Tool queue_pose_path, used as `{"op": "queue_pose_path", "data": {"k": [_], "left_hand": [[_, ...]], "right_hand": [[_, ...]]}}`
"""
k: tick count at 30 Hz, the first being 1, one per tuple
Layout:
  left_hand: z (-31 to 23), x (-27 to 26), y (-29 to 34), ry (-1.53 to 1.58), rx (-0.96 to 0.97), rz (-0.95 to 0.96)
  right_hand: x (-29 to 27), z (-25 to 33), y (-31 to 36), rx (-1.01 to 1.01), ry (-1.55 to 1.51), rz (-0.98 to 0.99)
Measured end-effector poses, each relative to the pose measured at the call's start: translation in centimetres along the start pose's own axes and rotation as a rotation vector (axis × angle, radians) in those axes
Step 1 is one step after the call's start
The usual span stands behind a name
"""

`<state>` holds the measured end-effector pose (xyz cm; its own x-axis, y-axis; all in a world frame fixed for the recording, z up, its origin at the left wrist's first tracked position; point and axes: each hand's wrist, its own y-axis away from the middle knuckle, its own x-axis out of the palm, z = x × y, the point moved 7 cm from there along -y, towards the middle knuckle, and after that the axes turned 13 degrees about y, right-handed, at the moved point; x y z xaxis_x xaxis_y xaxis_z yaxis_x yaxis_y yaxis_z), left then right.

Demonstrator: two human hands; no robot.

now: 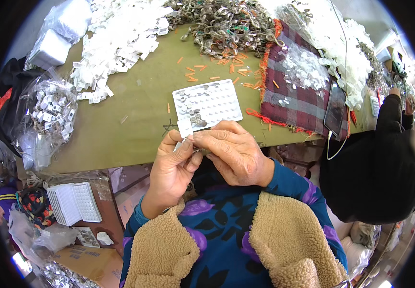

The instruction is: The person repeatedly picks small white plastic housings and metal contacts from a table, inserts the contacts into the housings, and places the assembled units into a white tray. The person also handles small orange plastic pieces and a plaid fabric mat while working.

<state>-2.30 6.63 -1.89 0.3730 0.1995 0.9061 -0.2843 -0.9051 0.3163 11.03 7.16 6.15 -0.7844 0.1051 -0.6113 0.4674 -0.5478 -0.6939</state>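
Note:
Close to the table's near edge, my left hand [168,176] pinches a small white piece [185,128] that juts up past the fingertips. Against it presses my right hand [236,154], thumb and fingers brought together; whatever lies between them is mostly hidden. Just beyond both hands lies a white dimpled tray [224,116] with rows of small round pockets. Several small grey round parts [198,120] rest on it, mostly along its left and far sides.
Orange strips [238,67] are scattered beyond the tray. White pieces [121,38] and grey looped parts [231,24] form piles at the back. A plaid cloth [296,96] with clear bits and a cabled phone [335,108] lies right. A plastic bag [49,115] stands left. A dark-sleeved person [375,168] sits at right.

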Motion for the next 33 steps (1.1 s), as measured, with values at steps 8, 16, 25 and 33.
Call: {"op": "queue_pose_path", "data": {"k": [8,16,25,33], "left_hand": [[0.2,0.9,0.0,-0.027,-0.051,0.034],[0.7,1.1,0.3,-0.288,-0.039,0.009],[1.1,0.4,0.0,-0.425,-0.061,0.013],[1.9,0.1,0.3,0.15,-0.278,0.103]], "right_hand": [[-0.8,-0.6,0.1,0.081,-0.028,0.063],[0.2,-4.0,1.4,0.77,-0.851,0.001],[2.8,-4.6,1.3,0.843,-0.635,0.312],[-0.3,-2.1,-1.1,0.312,-0.323,0.204]]}}
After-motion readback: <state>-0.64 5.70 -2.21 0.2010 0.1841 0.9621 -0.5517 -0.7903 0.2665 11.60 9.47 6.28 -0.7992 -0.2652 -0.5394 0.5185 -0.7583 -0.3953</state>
